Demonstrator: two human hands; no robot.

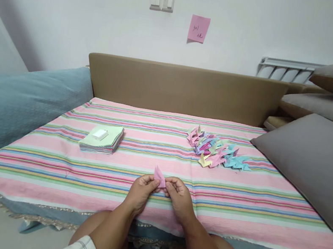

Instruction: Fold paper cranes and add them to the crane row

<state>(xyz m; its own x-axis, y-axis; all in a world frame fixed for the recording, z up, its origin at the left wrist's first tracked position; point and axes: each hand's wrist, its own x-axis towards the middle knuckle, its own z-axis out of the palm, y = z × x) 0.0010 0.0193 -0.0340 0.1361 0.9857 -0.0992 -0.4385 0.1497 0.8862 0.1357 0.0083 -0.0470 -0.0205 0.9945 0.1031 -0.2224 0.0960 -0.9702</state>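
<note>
A small pink folded paper piece point(160, 176) is pinched between both my hands just above the striped cloth point(237, 197). My left hand point(141, 191) grips its left side with closed fingers. My right hand point(178, 197) grips its right side the same way. A stack of square coloured papers point(102, 139) with a small white piece on top lies to the far left. A pile of several folded paper figures point(216, 150) in pink, blue, yellow and purple lies to the far right.
A teal blanket point(11, 106) rises on the left and grey cushions point(316, 168) crowd the right. A brown padded backboard point(185, 89) stands behind, with a pink sticky note point(199, 29) and light switches point(161, 1) on the wall.
</note>
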